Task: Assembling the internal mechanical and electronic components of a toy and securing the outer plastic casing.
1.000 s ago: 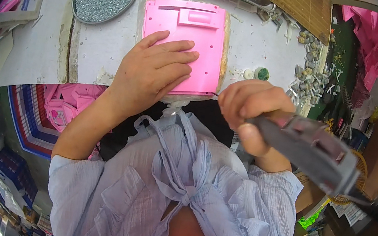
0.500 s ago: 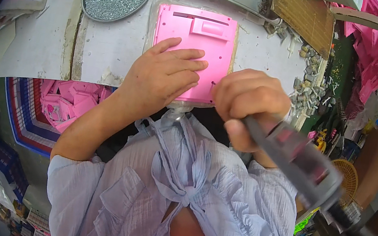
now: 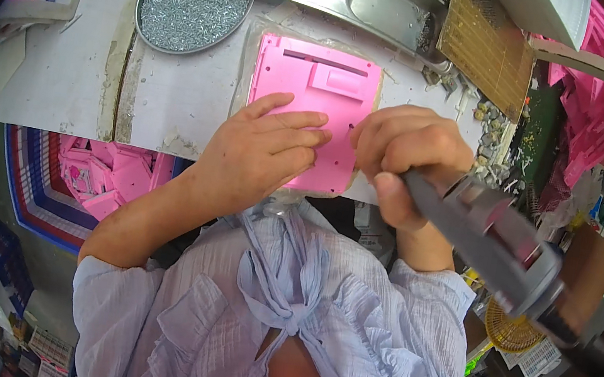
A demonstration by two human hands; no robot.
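A flat pink plastic panel (image 3: 332,142) with small screw holes, a long slot and a raised block lies on the worktable. My left hand (image 3: 265,148) rests flat across it, fingers spread, pressing on its left and middle part. At the panel's right edge, my right hand (image 3: 412,154) is closed round a grey electric screwdriver (image 3: 479,231). Its body slopes away to the lower right, ending in a dark cable. The fingertips are beside a hole near the panel's right edge. The driver's tip and any screw there are hidden by the fingers.
A round dish of silvery screws (image 3: 196,1) and a metal tray (image 3: 379,9) with darker small parts stand beyond the panel. A blue, white and red basket (image 3: 30,179) below the left table edge holds pink pieces. Scattered small parts (image 3: 494,131) lie at the right.
The whole view has shifted, so the table appears lower. My right hand with the electric screwdriver has moved up the panel's right edge, from a lower hole to the one above; my left hand stays.
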